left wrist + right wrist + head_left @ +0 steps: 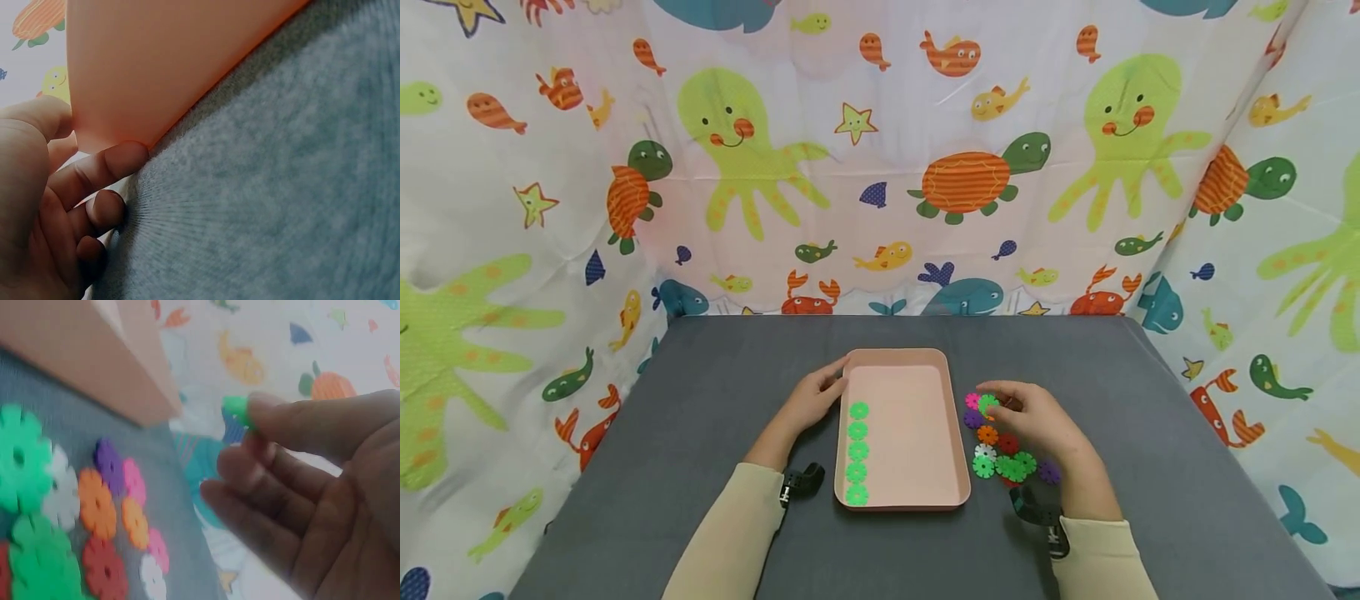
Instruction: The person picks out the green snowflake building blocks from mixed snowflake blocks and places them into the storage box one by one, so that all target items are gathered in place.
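A pink tray (902,425) lies on the table with a column of several green flower-shaped discs (857,451) along its left side. My left hand (808,404) is at the tray's far left corner; in the left wrist view its thumb and index finger (103,165) hold the tray wall (150,62). To the tray's right, my right hand (1037,421) pinches a green flower-shaped disc (988,405) between thumb and index finger. The right wrist view shows that green disc (235,407) edge-on at the fingertips, raised above the table.
Right of the tray lies a loose pile of flower-shaped discs: purple (973,419), orange (988,435), red (1008,443), white, pink and green (983,466). A purple disc (1049,472) sits near the right wrist. A patterned curtain (880,167) surrounds the grey table (737,358).
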`<state>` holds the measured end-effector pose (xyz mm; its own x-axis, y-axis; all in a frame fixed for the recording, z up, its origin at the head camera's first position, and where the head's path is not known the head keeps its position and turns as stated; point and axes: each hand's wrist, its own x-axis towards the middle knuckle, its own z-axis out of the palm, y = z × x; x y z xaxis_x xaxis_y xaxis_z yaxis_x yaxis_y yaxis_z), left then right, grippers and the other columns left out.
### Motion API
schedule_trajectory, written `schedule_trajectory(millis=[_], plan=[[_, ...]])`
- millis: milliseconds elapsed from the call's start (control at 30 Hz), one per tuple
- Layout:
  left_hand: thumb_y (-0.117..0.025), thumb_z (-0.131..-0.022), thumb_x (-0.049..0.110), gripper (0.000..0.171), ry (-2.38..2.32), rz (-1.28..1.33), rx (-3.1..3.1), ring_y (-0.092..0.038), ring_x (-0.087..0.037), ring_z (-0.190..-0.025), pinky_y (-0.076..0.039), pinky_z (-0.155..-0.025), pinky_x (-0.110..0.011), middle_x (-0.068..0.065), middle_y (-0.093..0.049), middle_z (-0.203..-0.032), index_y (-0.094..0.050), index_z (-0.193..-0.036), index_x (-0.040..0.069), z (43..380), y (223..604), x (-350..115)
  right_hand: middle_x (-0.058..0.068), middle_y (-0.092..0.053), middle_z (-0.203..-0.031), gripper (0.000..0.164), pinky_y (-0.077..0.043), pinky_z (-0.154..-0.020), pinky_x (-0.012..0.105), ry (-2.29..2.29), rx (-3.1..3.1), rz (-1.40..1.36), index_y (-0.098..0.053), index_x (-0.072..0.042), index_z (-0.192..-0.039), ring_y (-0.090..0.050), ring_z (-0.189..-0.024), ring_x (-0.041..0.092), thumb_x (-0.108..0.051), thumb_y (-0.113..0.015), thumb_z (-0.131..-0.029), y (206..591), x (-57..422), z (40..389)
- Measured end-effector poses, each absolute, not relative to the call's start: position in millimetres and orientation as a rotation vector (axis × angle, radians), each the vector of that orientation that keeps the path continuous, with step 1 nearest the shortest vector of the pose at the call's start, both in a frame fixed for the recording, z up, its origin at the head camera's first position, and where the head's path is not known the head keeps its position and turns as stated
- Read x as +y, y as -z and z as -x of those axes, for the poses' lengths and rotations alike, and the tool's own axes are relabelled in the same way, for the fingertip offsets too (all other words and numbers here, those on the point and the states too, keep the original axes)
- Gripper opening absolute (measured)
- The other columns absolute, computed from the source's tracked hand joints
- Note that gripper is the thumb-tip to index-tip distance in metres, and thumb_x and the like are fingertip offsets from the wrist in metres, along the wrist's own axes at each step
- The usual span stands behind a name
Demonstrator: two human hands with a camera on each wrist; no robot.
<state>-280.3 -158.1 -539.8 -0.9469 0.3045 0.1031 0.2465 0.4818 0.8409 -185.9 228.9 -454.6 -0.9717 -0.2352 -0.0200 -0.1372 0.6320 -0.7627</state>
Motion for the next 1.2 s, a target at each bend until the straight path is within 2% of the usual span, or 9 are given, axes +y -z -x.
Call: schedule_trajectory(millis=[67, 200, 300, 367, 433, 633, 767, 1000, 1200], plan=[[-0.055, -0.109, 0.027, 0.051, -1.464, -0.495, 2.671, -0.051, -0.02, -0.067, -0.042, -0.069, -0.036, -0.002, -0.054, -0.073, -0.045, -0.158, 0.024, 281, 540, -158, 0.01, -0.069, -0.104, 0.036, -0.053, -0.066, 0.035, 1.333, 2.699, 0.334, -0.068, -0.007, -0.134, -0.061, -0.082, 0.025, -0.017, -0.07, -0.1, 453, 223, 186], [-0.054, -0.109, 0.031, 0.053, -1.419, -0.506, 2.695, -0.057, -0.023, -0.082, -0.044, -0.079, -0.041, -0.006, -0.062, -0.082, -0.041, -0.16, 0.025, 282, 541, -158, 0.007, -0.071, -0.094, 0.037, -0.055, -0.067, 0.038, 1.459, 2.657, 0.323, -0.072, -0.006, -0.129, -0.065, -0.079, 0.028, -0.015, -0.077, -0.094, 449, 202, 186], [-0.054, -0.109, 0.032, 0.054, -1.412, -0.513, 2.699, -0.062, -0.029, -0.11, -0.046, -0.096, -0.047, -0.014, -0.07, -0.112, -0.039, -0.16, 0.024, 280, 544, -158, 0.003, -0.07, -0.085, 0.04, -0.056, -0.071, 0.039, 1.537, 2.629, 0.321, -0.074, -0.005, -0.126, -0.069, -0.079, 0.029, -0.012, -0.083, -0.088, 450, 180, 184], [-0.055, -0.109, 0.031, 0.053, -1.424, -0.505, 2.695, -0.057, -0.033, -0.127, -0.042, -0.106, -0.051, -0.017, -0.065, -0.133, -0.04, -0.16, 0.025, 278, 545, -158, 0.002, -0.07, -0.084, 0.04, -0.055, -0.073, 0.037, 1.575, 2.587, 0.33, -0.074, -0.004, -0.125, -0.071, -0.08, 0.028, -0.009, -0.083, -0.086, 452, 166, 181], [-0.055, -0.109, 0.03, 0.052, -1.445, -0.498, 2.689, -0.051, -0.033, -0.135, -0.039, -0.109, -0.053, -0.016, -0.058, -0.144, -0.042, -0.159, 0.025, 277, 546, -157, 0.001, -0.069, -0.083, 0.039, -0.052, -0.069, 0.033, 1.564, 2.572, 0.343, -0.075, -0.004, -0.123, -0.071, -0.079, 0.025, -0.008, -0.084, -0.085, 455, 153, 179], [-0.056, -0.108, 0.026, 0.051, -1.477, -0.497, 2.67, -0.061, -0.029, -0.116, -0.044, -0.1, -0.048, -0.014, -0.068, -0.128, -0.043, -0.158, 0.023, 279, 542, -155, -0.001, -0.066, -0.08, 0.036, -0.051, -0.067, 0.03, 1.431, 2.535, 0.502, -0.073, 0.001, -0.124, -0.073, -0.077, 0.019, -0.004, -0.08, -0.089, 469, 123, 172], [-0.057, -0.108, 0.027, 0.052, -1.456, -0.488, 2.698, -0.062, -0.027, -0.11, -0.045, -0.096, -0.047, -0.012, -0.07, -0.123, -0.044, -0.158, 0.023, 281, 540, -153, -0.004, -0.068, -0.075, 0.029, -0.051, -0.064, 0.027, 1.282, 2.499, 0.654, -0.076, 0.003, -0.117, -0.066, -0.068, 0.014, -0.003, -0.079, -0.089, 479, 108, 167], [-0.059, -0.107, 0.026, 0.053, -1.455, -0.494, 2.712, -0.063, -0.027, -0.108, -0.046, -0.095, -0.048, -0.013, -0.07, -0.122, -0.045, -0.157, 0.02, 281, 540, -153, -0.012, -0.061, -0.067, 0.019, -0.041, -0.056, 0.022, 0.989, 2.483, 0.865, -0.083, -0.007, -0.097, -0.047, -0.059, 0.003, -0.012, -0.089, -0.08, 489, 97, 160], [-0.06, -0.107, 0.025, 0.052, -1.477, -0.495, 2.704, -0.064, -0.025, -0.106, -0.046, -0.095, -0.047, -0.014, -0.07, -0.123, -0.046, -0.157, 0.021, 281, 540, -152, -0.013, -0.072, -0.084, 0.02, -0.05, -0.067, 0.022, 0.97, 2.45, 0.923, -0.083, -0.009, -0.106, -0.058, -0.07, 0.0, -0.019, -0.083, -0.089, 487, 101, 161]])
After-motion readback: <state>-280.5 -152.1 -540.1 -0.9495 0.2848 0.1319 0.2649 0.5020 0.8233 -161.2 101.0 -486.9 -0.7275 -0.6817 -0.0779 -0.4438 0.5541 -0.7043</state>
